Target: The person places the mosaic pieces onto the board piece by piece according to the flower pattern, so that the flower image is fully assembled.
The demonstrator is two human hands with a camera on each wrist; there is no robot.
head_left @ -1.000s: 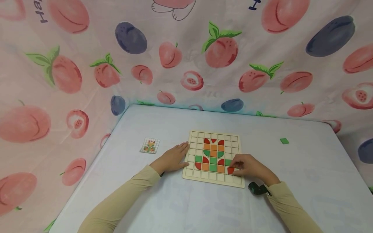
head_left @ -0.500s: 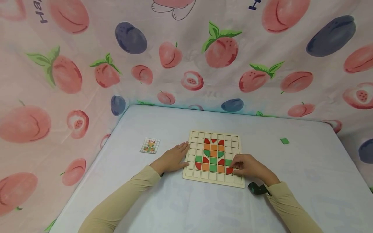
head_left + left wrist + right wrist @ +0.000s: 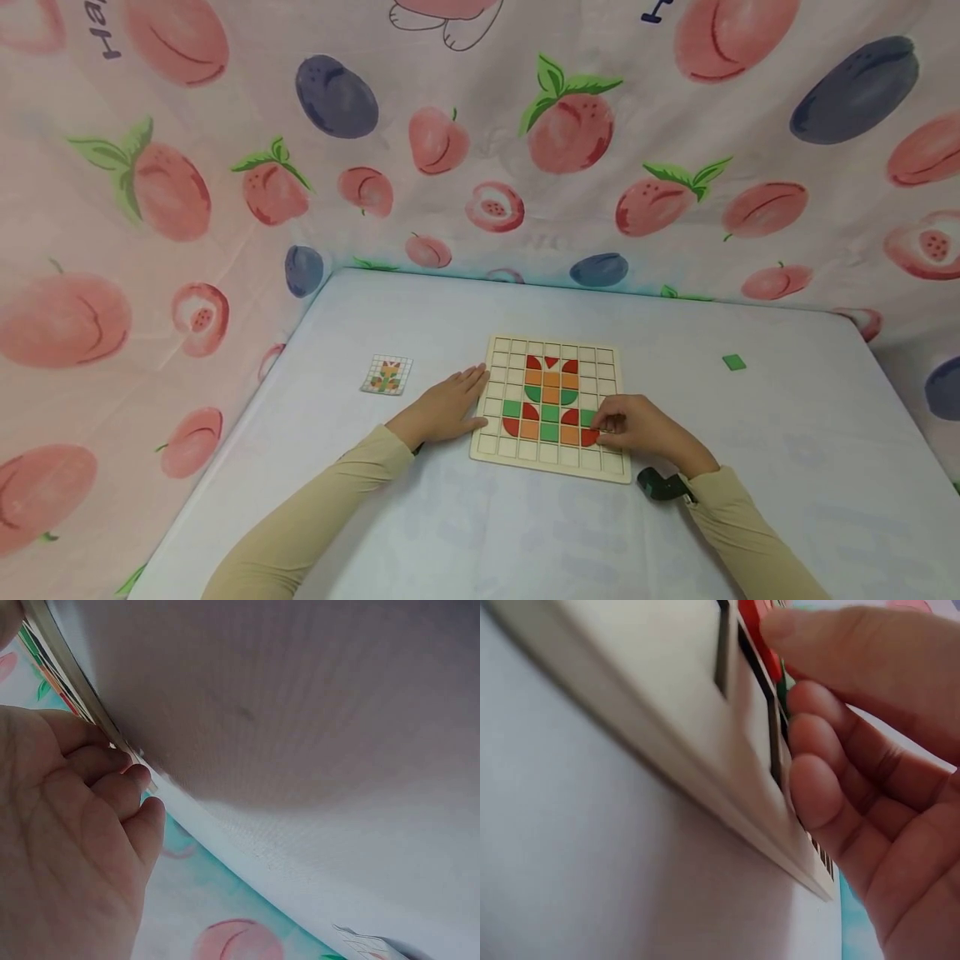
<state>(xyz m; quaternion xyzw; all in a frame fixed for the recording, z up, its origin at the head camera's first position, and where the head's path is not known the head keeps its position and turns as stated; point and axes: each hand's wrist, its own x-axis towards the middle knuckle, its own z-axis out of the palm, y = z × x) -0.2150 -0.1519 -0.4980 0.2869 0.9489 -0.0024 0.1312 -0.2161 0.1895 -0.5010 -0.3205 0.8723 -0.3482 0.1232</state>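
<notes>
A square wooden grid board (image 3: pixel 548 454) lies on the table, with red, orange and green tiles set in its cells as a flower-like pattern. My left hand (image 3: pixel 444 407) rests at the board's left edge with fingers extended; in the left wrist view its fingertips (image 3: pixel 139 776) are right at the board's side. On the board's lower right, my right hand (image 3: pixel 637 425) pinches a red quarter-circle tile (image 3: pixel 589 437) that sits over a cell beside an orange square. In the right wrist view the thumb is on that red tile (image 3: pixel 754 619), and the other fingers are curled by the board.
A small pattern card (image 3: pixel 387 375) with a coloured grid picture lies left of the board. One loose green tile (image 3: pixel 734 362) lies to the far right. Behind the white table (image 3: pixel 787 467) hangs a fruit-print cloth (image 3: pixel 480 275).
The red quarter-circle tile has turned and shifted slightly left, and now lines up with its cell. My right hand barely moved; my left hand stayed at the board's edge.
</notes>
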